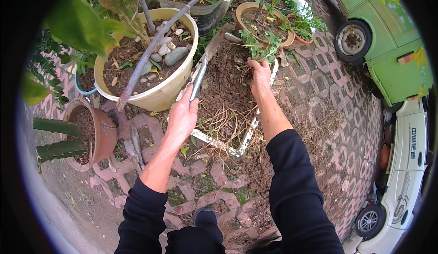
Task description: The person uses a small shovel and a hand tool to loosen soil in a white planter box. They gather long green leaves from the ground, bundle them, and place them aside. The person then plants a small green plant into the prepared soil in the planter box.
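My left hand grips the tubular metal handle of a hand trowel, its blade pointing away along the left side of a rectangular planter box. The planter box's white rim is chipped and soiled. Loose brown soil fills the box, and pale stringy roots lie tangled over its near end. At the box's far right, my right hand holds a bunch of leafy green weeds with thin roots hanging below. The fingertips are partly hidden by the leaves.
A cream pot with stones and a leaning stick stands left. Beyond are a brown pot and a dark bucket. A cactus pot and another metal tool lie lower left. Vehicles stand right on patterned paving.
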A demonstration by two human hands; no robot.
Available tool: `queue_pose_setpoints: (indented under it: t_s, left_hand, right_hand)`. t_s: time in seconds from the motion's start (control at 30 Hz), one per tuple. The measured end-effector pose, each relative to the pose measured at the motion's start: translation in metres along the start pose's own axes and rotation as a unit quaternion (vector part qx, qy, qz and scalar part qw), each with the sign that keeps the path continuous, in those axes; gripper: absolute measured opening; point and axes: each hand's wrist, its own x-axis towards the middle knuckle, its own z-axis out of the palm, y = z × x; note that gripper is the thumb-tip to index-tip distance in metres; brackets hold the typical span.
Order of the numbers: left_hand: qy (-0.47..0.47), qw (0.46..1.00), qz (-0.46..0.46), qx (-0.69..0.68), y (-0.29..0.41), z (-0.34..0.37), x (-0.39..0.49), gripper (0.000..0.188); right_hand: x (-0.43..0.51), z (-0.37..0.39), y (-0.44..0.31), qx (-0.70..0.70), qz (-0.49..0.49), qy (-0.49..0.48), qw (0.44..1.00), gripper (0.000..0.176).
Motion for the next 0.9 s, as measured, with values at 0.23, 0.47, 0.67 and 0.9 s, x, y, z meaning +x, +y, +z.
queue_pose_setpoints:
  t_s: [0.23, 0.47, 0.67, 0.9]
  left_hand:
    - [-0.084, 0.996, -0.014, -0.014, 0.008, 0.0, -0.009, 0.049]
    - [-0.113, 0.983, -0.067, -0.126, 0.029, 0.002, -0.027, 0.043]
    - [-0.113, 0.98, -0.088, -0.138, 0.027, -0.003, -0.051, 0.032]
    - [-0.061, 0.988, -0.088, -0.114, -0.009, -0.019, -0.131, 0.012]
  right_hand:
    - [-0.01, 0.003, -0.033, -0.193, -0.033, -0.175, 0.965, 0.04]
    - [-0.003, -0.018, -0.112, -0.449, -0.068, -0.226, 0.862, 0.06]
    - [-0.04, -0.055, -0.185, -0.542, -0.011, -0.291, 0.788, 0.049]
    - [-0.119, -0.099, -0.241, -0.689, -0.113, -0.347, 0.627, 0.03]
